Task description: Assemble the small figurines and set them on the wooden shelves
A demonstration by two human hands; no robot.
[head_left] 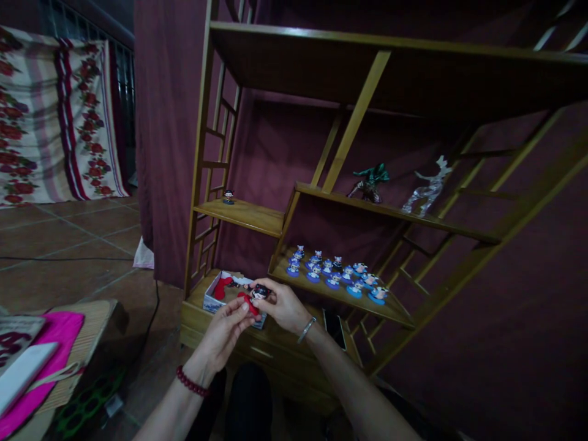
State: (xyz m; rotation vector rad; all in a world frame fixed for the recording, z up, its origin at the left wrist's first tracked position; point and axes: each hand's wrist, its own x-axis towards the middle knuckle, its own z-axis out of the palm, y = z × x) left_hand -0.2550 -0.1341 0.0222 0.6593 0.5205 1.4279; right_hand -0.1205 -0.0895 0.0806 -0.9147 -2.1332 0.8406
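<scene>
Between my hands is a small figurine (pixel 260 293) with a dark head and a pale face. My right hand (pixel 283 306) grips it by the head from the right. A red piece (pixel 248 302) sits just under it, pinched in the fingers of my left hand (pixel 225 331). Whether the two parts are joined I cannot tell. Right behind my hands stands an open box (pixel 212 301) with red pieces (pixel 223 286) and small dark parts inside; my hands hide some of it.
A wooden shelf unit (pixel 340 33) fills the front. One small figurine (pixel 228 196) stands on its left shelf, several blue-based figurines (pixel 334 280) on the lower right. Above are a green figure (pixel 371 182) and a clear figure (pixel 427 187). A phone (pixel 334 329) lies right of my hand.
</scene>
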